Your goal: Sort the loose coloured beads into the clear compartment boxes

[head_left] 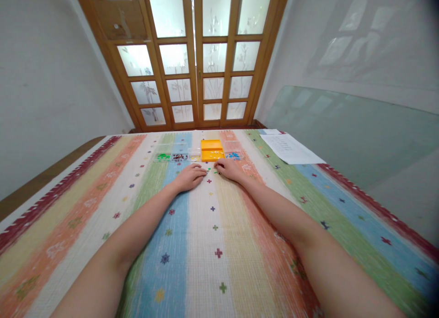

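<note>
My left hand lies palm down on the striped cloth, fingers stretched toward a few tiny green pieces. Opposite it, my right hand rests with its fingers curled down and pressed together at the cloth; whatever they may hold is too small to make out. Small dark and green bits lie just under its fingertips. Right beyond both hands stands an orange box, its lid tipped back, with small white pieces in it.
Left of the orange box, clear compartments hold green pieces, dark brown pieces and yellow pieces. Blue pieces sit to its right. A printed paper sheet lies at the table's far right. Beyond the table are wooden glazed doors.
</note>
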The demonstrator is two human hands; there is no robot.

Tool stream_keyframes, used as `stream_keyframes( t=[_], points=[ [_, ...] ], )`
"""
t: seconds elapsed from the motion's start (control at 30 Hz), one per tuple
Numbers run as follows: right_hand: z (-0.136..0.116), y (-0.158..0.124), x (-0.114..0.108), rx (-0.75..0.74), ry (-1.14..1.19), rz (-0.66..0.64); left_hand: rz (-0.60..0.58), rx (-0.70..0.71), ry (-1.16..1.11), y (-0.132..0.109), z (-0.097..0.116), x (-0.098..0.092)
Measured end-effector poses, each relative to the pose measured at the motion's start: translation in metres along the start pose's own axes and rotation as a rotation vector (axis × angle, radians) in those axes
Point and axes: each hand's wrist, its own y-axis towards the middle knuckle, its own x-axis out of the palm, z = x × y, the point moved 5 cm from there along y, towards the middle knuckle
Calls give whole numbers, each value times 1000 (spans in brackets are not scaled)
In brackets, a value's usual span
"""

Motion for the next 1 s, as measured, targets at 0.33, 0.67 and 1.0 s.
stream_keyframes(
  t=[0.33,0.67,1.0],
  points=[
    [0,-1,0,-52,22,-45,40,-49,14,1,0,-12],
    [-14,-5,-3,-143,-55,-73,140,-116,33,-4,-16,-9],
    [-21,-3,5,-184,-39,-59,72,-17,43,2,2,-1]
  ],
)
